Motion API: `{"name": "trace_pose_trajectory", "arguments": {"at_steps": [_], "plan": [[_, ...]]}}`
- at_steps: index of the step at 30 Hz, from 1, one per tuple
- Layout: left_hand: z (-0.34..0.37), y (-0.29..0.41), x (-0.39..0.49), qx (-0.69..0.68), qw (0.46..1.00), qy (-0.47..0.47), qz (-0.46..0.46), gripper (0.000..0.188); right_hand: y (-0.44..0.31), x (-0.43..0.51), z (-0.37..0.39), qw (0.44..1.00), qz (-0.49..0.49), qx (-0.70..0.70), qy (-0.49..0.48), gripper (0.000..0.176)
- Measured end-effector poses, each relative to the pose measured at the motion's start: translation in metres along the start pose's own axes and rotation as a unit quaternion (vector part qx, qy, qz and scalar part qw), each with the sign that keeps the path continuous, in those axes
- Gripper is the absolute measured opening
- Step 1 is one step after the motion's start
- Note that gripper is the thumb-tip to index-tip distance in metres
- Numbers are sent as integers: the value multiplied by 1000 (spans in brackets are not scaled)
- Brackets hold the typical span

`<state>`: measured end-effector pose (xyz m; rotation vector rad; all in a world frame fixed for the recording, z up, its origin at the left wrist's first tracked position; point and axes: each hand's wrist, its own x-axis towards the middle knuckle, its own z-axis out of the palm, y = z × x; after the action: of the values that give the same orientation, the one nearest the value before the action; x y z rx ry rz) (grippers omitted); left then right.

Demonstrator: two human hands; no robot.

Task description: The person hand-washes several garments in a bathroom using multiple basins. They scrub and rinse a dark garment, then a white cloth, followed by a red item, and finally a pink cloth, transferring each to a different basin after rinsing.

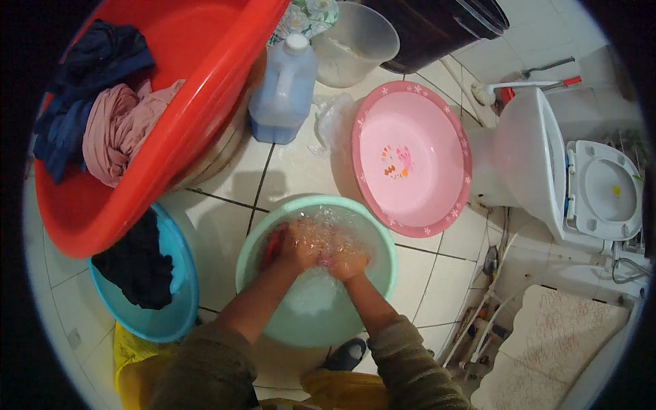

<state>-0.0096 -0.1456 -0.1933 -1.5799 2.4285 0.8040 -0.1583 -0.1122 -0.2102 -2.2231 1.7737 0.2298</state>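
A mint-green plastic basin (319, 335) of cloudy, bubbly water stands on the floor before me. My left hand (303, 250) and my right hand (349, 260) are both under the water near its far side, close together. Dark red cloth (275, 245) shows in the water beside my left hand, and a bit of pink shows between the hands. Foam and water blur my fingers, so their grip on the cloth cannot be made out. Both forearms reach in over the near rim, with brown sleeves pushed up.
A tilted red tub (205, 107) holds pink cloth (120, 130) and navy cloth (102, 56). Below it, a blue basin (187, 307) holds black cloth (138, 266). A pink basin (412, 154), a jug of blue liquid (284, 92), a translucent bucket (353, 46) and a toilet (533, 154) stand around.
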Motion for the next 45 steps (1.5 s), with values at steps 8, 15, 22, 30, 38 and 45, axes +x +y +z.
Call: {"name": "trace_pose_trajectory", "arguments": {"at_steps": [8,15,22,30,38,45], "plan": [[11,-25,18,-160,987,36,0,51,12,22,-54,981,2,128,-149,59],[-55,-62,-69,-170,941,159,247,59,79,-54,-79,906,-99,411,29,64],[-3,-72,-109,-23,947,160,278,63,35,-75,-96,982,-98,51,155,57],[40,-23,-46,-36,979,200,12,59,-11,-35,-10,996,-30,54,70,91],[31,-20,-21,-63,994,68,-50,40,-6,3,3,998,18,55,10,64],[53,-26,10,-70,992,81,-65,43,-9,27,-21,999,-37,16,-29,64]]}}
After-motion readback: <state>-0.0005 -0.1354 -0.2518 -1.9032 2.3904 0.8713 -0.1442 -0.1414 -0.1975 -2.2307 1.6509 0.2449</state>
